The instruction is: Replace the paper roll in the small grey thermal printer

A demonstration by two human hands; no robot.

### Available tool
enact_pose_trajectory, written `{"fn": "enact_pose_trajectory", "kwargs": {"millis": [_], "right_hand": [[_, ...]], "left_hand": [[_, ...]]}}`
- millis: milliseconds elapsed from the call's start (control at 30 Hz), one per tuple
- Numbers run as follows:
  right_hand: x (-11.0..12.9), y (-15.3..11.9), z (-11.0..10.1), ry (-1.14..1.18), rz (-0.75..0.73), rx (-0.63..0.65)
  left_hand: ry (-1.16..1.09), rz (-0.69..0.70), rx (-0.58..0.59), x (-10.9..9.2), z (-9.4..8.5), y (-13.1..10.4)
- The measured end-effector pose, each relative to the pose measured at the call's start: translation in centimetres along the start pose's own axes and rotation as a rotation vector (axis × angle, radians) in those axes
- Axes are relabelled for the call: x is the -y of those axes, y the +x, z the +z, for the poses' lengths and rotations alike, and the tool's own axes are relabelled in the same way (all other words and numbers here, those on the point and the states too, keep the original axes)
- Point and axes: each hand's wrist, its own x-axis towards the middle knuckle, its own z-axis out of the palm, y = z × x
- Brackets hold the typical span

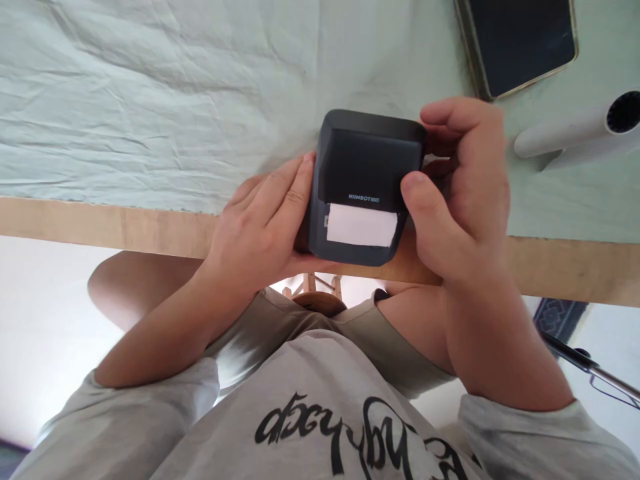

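Note:
A dark label printer (373, 157) marked NIIMBOT is held between my two hands at the table's front edge. A white paper label (362, 225) sticks out of the slot on its near side. My left hand (270, 223) lies along the printer's left side, fingers together, with the thumb under its near edge. On the opposite side, my right hand (463, 180) grips the printer, its thumb on the right edge and its fingers curled by the far right corner. The printer's underside is hidden.
A dark-screened phone or tablet (525, 40) lies at the far right. Near it stands a white tube-like object (565, 130) with a dark round end. Wrinkled pale green cloth (150, 100) covers the table, leaving a bare wooden edge (100, 223) in front.

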Motion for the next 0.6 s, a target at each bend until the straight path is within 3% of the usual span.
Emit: {"fn": "enact_pose_trajectory", "kwargs": {"millis": [267, 600], "right_hand": [[-0.9, -0.4, -0.5, 0.049, 0.009, 0.086], [-1.1, -0.6, -0.3, 0.083, 0.036, 0.086]], "left_hand": [[-0.003, -0.103, 0.061, -0.2, -0.1, 0.2], [-0.023, -0.033, -0.039, 0.0, 0.2, -0.2]]}}
